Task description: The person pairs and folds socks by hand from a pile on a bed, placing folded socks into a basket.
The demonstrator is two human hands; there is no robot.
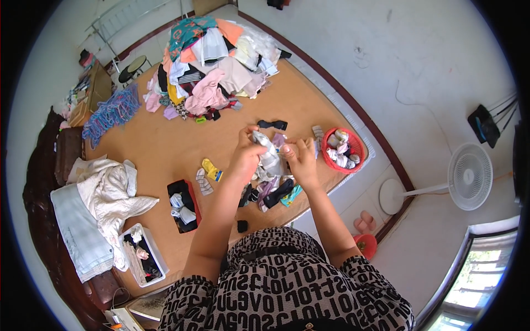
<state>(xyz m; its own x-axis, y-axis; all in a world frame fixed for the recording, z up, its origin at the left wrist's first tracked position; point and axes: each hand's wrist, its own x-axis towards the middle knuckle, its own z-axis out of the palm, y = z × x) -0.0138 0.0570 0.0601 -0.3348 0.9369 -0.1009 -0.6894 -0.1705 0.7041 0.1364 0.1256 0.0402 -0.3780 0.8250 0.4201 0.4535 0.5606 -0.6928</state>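
My left hand (247, 154) is closed on a grey-and-white sock (269, 160), which hangs down between my two hands above the mat. Close beside it, on the right, my right hand (301, 164) has its thumb and fingers pinched together. What lies between those fingertips is too small to make out. Below my hands is a loose heap of socks, with a dark sock (279, 193) and a turquoise one (292, 196) among them. A black sock (273, 124) lies flat just beyond my hands. Left of my left forearm are a yellow sock (211, 170) and a striped sock (203, 182).
A red basket (360, 144) of rolled socks stands at the right. At left are a black box (193, 187) with socks, a white bin (158, 255) and folded bedding (83, 226). A large clothes pile (207, 91) and blue hangers (113, 113) lie farther off. A fan (469, 176) stands right.
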